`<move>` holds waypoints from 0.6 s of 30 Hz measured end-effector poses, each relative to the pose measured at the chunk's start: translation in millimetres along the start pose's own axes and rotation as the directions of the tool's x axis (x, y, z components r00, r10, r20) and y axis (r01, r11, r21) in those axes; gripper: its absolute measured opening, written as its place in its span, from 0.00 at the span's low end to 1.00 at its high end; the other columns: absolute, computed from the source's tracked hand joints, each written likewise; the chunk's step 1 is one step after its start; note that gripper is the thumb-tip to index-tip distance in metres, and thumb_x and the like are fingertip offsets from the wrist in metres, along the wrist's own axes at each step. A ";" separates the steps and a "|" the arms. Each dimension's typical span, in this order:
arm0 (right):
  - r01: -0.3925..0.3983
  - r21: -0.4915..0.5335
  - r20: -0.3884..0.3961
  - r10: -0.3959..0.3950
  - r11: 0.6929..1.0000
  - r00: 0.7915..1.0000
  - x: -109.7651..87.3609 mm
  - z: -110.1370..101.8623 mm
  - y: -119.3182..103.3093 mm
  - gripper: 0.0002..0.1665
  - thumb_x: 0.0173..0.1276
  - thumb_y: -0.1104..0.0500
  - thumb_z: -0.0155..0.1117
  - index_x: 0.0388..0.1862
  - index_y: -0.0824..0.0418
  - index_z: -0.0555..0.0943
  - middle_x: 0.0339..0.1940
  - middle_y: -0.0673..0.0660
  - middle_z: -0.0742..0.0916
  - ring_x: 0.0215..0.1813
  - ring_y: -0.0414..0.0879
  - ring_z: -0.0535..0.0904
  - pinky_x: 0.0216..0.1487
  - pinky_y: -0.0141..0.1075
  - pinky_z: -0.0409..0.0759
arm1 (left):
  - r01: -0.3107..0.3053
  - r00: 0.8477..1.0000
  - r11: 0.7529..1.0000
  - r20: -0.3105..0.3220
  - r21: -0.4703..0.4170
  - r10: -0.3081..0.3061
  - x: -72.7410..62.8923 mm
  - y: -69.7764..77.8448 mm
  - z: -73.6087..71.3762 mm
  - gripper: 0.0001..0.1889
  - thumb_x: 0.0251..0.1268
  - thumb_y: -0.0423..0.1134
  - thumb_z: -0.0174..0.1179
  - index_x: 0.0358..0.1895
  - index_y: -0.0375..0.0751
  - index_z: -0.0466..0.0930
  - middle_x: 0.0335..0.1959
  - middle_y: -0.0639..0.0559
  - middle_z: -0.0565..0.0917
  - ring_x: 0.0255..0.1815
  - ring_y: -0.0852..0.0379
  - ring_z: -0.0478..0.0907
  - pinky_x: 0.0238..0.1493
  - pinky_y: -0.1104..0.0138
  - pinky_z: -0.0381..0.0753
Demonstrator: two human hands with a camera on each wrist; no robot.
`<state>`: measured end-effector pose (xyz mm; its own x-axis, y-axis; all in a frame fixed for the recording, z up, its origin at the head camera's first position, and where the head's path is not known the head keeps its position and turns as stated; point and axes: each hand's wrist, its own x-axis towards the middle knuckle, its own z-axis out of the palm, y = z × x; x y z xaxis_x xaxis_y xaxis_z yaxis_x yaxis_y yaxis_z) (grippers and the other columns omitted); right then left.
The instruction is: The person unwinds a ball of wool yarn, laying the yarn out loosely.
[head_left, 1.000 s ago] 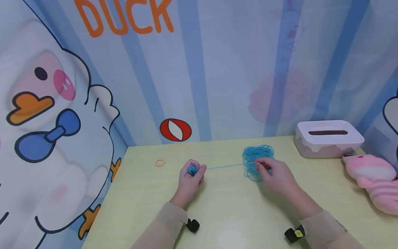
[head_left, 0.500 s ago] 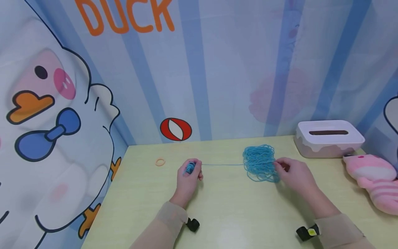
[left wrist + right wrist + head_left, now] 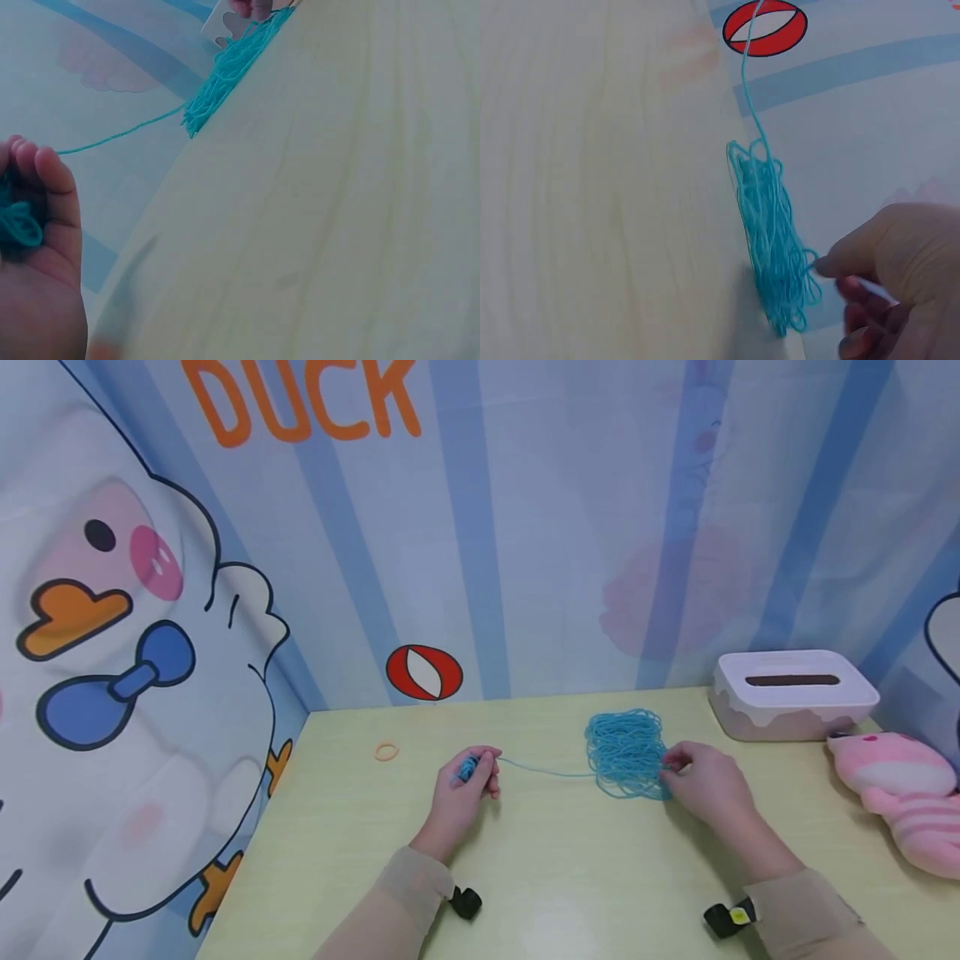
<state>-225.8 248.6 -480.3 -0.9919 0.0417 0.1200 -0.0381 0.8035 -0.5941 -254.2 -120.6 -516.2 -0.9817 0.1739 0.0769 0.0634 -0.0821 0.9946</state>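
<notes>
My left hand (image 3: 459,785) grips a small wound ball of blue yarn (image 3: 468,767), mostly covered by the curled fingers. From it a single strand (image 3: 551,772) sags slightly across to a loose, flattened pile of the same yarn (image 3: 626,752) on the table. At the pile's right edge is my right hand (image 3: 708,785), its thumb and forefinger pinching a loop there. The right wrist view shows those fingertips (image 3: 826,265) meeting the loop, the other fingers curled below. In the left wrist view, the yarn ball (image 3: 18,223) sits inside the palm.
A peach-coloured ring (image 3: 386,752) lies on the pale table (image 3: 555,877), left of the left hand. A white and pinkish tissue box (image 3: 793,697) stands at the back right, with a pink striped plush toy (image 3: 903,797) before it. A printed cloth (image 3: 555,527) hangs behind.
My right hand has moved from over the pile to its right edge, then slightly back left. The left hand shifted left and returned. The strand, straight half a second ago, now sags.
</notes>
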 end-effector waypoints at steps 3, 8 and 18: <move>0.137 0.064 -0.146 -0.126 0.989 0.981 -1.0 10.8 -18.4 0.11 0.72 0.65 0.65 0.50 0.66 0.88 0.47 0.64 0.89 0.43 0.55 0.82 0.46 0.48 0.79 | 0.008 1.000 1.000 0.008 0.011 -0.008 -0.1 -0.4 -0.5 0.23 0.88 0.45 0.58 0.67 0.27 0.79 0.50 0.29 0.79 0.37 0.56 0.80 0.44 0.72 0.89; 0.358 0.110 -0.152 -0.340 0.927 0.928 -1.1 42.2 -60.1 0.17 0.78 0.64 0.64 0.61 0.64 0.87 0.56 0.61 0.92 0.58 0.60 0.88 0.59 0.57 0.87 | -0.015 0.999 1.000 0.032 0.019 0.014 0.7 -1.2 -0.9 0.23 0.88 0.45 0.58 0.66 0.26 0.79 0.49 0.29 0.80 0.36 0.57 0.81 0.44 0.71 0.90; 0.343 0.161 0.176 -0.369 0.925 0.913 5.7 102.3 -121.0 0.26 0.87 0.52 0.62 0.77 0.59 0.80 0.62 0.55 0.93 0.67 0.56 0.89 0.69 0.56 0.86 | -0.061 0.994 0.998 0.090 0.009 0.060 -1.1 -1.1 0.5 0.20 0.89 0.42 0.57 0.63 0.25 0.81 0.45 0.43 0.83 0.36 0.59 0.81 0.44 0.71 0.90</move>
<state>-239.3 90.9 -489.2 -0.9126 -0.3627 0.1888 -0.3949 0.6624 -0.6366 -253.2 -120.3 -517.3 -0.9561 0.2564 0.1422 0.1246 -0.0840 0.9886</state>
